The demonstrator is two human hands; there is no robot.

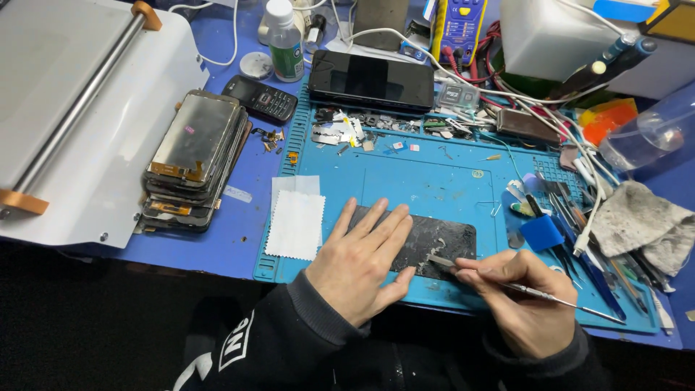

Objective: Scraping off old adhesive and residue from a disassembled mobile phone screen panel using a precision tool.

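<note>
Left hand [362, 264] fingers spread flat, pinning the cracked phone screen [431, 242] to the blue repair mat [427, 177] so it can't slide. Right hand [521, 293] fingers pinch a thin metal scraper [539, 293], blade on the screen's near edge. White wipe [295, 224] just left.

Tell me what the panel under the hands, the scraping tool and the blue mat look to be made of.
The panel looks like dark glass, smeared with dull grey residue; the left hand presses it flat. The scraping tool, held in the right hand, looks like bare metal: thin and silvery with a sheen. The mat is probably matte rubber or silicone, with moulded ridges and compartments.
</note>
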